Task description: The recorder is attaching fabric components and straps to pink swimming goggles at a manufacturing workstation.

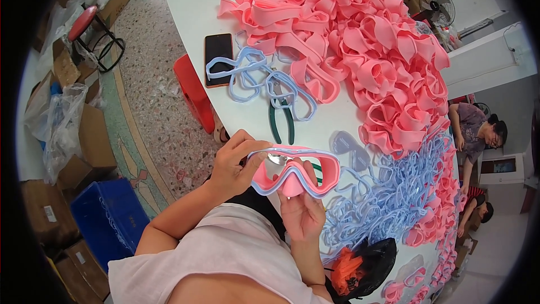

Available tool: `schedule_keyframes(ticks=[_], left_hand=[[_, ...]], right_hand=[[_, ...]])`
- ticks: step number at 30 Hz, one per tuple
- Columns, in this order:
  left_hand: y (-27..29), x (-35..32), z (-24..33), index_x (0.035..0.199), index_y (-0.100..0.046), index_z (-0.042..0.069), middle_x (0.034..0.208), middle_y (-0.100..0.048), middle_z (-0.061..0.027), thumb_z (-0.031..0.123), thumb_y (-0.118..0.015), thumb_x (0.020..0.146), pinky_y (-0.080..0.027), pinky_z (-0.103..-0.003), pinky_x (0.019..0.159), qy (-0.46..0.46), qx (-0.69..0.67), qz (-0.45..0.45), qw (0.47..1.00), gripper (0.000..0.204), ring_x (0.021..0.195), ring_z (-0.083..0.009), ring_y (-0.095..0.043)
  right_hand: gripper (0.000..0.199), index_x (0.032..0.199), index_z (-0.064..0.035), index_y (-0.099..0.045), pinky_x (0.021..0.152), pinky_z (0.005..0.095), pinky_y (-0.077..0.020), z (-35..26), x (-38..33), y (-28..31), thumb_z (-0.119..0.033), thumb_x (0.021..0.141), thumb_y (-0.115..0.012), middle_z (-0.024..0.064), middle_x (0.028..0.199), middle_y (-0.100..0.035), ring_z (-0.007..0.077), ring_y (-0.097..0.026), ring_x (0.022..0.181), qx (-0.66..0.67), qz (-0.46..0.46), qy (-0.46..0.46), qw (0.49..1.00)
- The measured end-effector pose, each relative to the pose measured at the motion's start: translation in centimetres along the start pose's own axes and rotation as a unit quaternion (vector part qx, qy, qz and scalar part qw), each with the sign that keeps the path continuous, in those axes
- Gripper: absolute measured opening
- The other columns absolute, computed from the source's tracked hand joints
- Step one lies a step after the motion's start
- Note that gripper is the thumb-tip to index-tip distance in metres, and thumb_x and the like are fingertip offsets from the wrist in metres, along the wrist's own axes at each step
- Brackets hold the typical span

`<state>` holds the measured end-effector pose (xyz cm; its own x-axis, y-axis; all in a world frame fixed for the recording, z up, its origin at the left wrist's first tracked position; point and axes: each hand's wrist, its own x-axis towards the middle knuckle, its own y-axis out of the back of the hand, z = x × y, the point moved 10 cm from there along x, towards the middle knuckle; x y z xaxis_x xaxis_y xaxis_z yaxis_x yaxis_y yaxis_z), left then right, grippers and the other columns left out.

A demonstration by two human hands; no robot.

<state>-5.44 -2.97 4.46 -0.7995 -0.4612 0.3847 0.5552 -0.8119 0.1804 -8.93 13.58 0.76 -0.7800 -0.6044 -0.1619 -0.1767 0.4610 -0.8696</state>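
Both my hands hold one pink goggle frame [315, 171] with a light blue rim fitted around its front. My left hand [233, 163] grips the frame's left end between thumb and fingers. My right hand [301, 208] supports it from below, near the nose piece. The frame is raised a little above the white table [191, 0]. A clear lens [349, 146] lies on the table just beyond it.
A big heap of pink frames [365, 39] covers the far table. Loose blue rims [388, 197] pile up at right. Green-handled pliers [281, 124], a phone [218, 56], more blue rims [247, 70], a black bag [365, 267], a red stool [194, 93], cardboard boxes and two seated people [478, 129] are around.
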Motion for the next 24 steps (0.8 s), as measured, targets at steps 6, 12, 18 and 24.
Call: schedule_keyframes(ticks=[6, 12, 18, 24], left_hand=[[-0.7, -0.1, 0.0, 0.103, -0.069, 0.002, 0.079, -0.053, -0.0056, 0.006, -0.066, 0.086, -0.040, -0.025, 0.054, 0.027, -0.008, -0.036, 0.999, 0.017, 0.063, -0.0127, -0.050], [-0.6, -0.5, -0.5, 0.103, -0.070, 0.002, 0.079, -0.052, -0.0050, 0.006, -0.067, 0.087, -0.039, -0.025, 0.054, 0.036, -0.028, -0.024, 0.999, 0.017, 0.063, -0.0119, -0.049], [-0.5, -0.6, -0.5, 0.103, -0.070, 0.002, 0.079, -0.053, -0.0053, 0.006, -0.066, 0.087, -0.039, -0.025, 0.053, 0.038, -0.023, -0.016, 0.999, 0.017, 0.063, -0.0120, -0.049], [-0.4, -0.5, -0.3, 0.103, -0.069, 0.002, 0.079, -0.053, -0.0052, 0.005, -0.066, 0.087, -0.039, -0.024, 0.053, 0.030, -0.023, -0.027, 0.999, 0.017, 0.063, -0.0118, -0.050]], right_hand=[[0.049, 0.138, 0.0026, -0.044, 0.114, 0.0466, -0.0324, 0.0, -0.5, 4.4, -0.005, 0.091, -0.059, 0.0234, 0.140, -0.046, 0.0299, -0.043, 0.133, -0.065, 0.073, 0.043, 0.994], [0.051, 0.140, 0.0028, -0.041, 0.115, 0.0481, -0.0298, 0.3, -0.3, 1.5, -0.014, 0.094, -0.055, 0.0193, 0.146, -0.041, 0.0308, -0.038, 0.137, -0.010, -0.075, 0.049, 0.996], [0.054, 0.145, 0.0023, -0.035, 0.116, 0.0465, -0.0255, -0.1, -0.4, -0.1, -0.010, 0.094, -0.048, 0.0184, 0.155, -0.025, 0.0307, -0.026, 0.144, 0.044, -0.079, 0.024, 0.996], [0.043, 0.133, 0.0010, -0.051, 0.110, 0.0455, -0.0384, -1.4, -0.6, 1.9, -0.010, 0.092, -0.059, 0.0200, 0.139, -0.050, 0.0309, -0.048, 0.130, -0.170, 0.018, 0.105, 0.980]])
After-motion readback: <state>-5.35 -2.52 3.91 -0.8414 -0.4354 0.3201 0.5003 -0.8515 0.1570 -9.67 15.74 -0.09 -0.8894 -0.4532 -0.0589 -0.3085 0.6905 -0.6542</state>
